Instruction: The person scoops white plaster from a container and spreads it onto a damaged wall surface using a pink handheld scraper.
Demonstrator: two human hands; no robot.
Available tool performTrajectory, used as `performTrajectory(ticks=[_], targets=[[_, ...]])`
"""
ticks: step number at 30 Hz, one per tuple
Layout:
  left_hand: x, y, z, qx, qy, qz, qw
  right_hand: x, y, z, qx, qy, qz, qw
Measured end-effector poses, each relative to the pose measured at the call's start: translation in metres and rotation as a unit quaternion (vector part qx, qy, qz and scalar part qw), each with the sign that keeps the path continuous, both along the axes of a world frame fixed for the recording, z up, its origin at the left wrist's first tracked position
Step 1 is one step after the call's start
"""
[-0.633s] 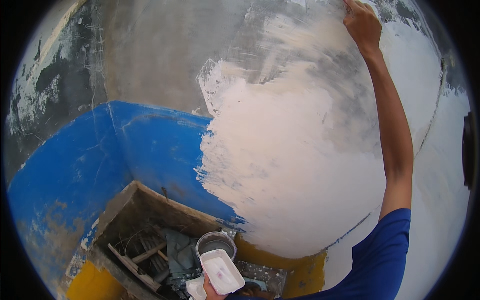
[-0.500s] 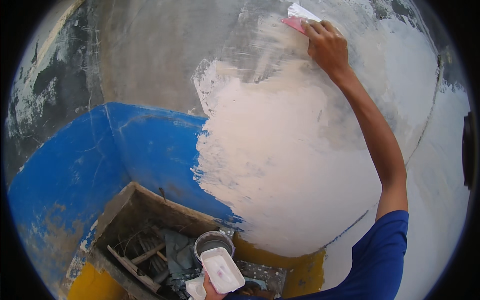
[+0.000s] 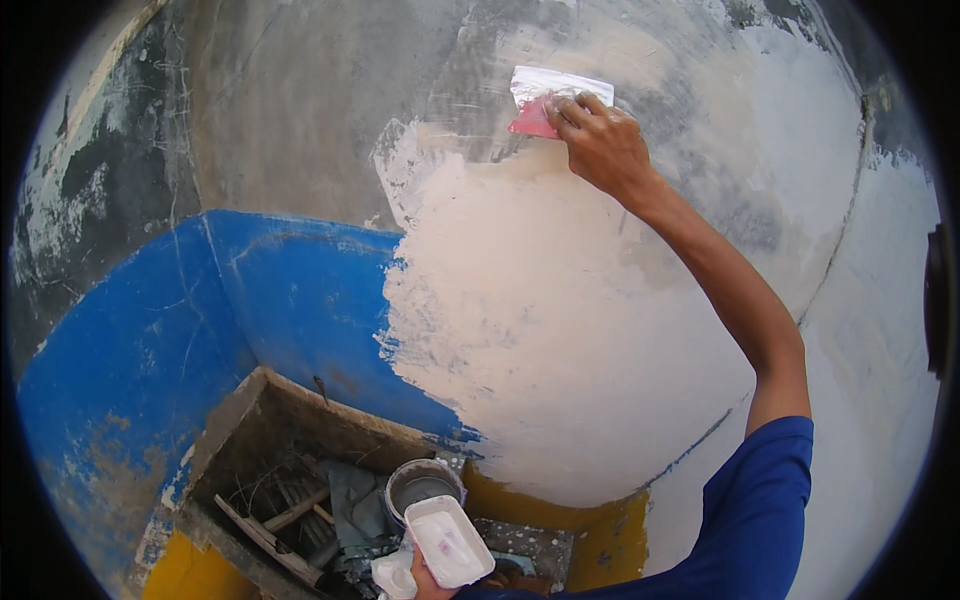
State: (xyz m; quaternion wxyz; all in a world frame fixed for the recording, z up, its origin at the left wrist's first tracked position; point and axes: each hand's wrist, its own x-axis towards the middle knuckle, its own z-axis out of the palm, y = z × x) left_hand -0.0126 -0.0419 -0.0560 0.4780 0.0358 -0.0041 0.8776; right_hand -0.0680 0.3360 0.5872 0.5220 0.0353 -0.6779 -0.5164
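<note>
My right hand [image 3: 600, 145] grips a pink scraper [image 3: 532, 118], its upper part coated in white paste, against the patchy grey and white wall [image 3: 560, 250] high in the view. At the bottom, my left hand [image 3: 425, 580] holds a white rectangular tub [image 3: 450, 540] with white paste inside, just in front of a round bucket [image 3: 425, 485]. A white object [image 3: 393, 574] shows beside the tub, too small to make out.
Below a blue-painted wall section [image 3: 120, 370], a concrete basin [image 3: 220, 430] at lower left holds wood pieces and a grey cloth [image 3: 352, 505]. Yellow paint [image 3: 610, 550] shows low on the walls, near a speckled surface [image 3: 525, 535]. A dark object [image 3: 935, 300] sits at the right edge.
My right hand has swept down and leftward from the upper right with the scraper, which now shows fully on the wall. My left hand and the tub have barely shifted.
</note>
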Motion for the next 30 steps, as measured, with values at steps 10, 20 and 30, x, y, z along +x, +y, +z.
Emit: performTrajectory(ticks=[10,20,30], targets=[[0.005,-0.013,0.057,-0.147,-0.050,-0.012,0.988,0.129,0.068,0.142,-0.001,0.292,-0.071,0.954],[0.008,-0.006,0.047,-0.137,-0.030,-0.017,0.990,-0.025,-0.027,-0.026,-0.094,-0.055,0.083,0.990],[0.014,0.003,0.057,-0.128,-0.054,-0.031,0.990,0.030,0.026,0.086,0.023,0.145,-0.118,0.982]])
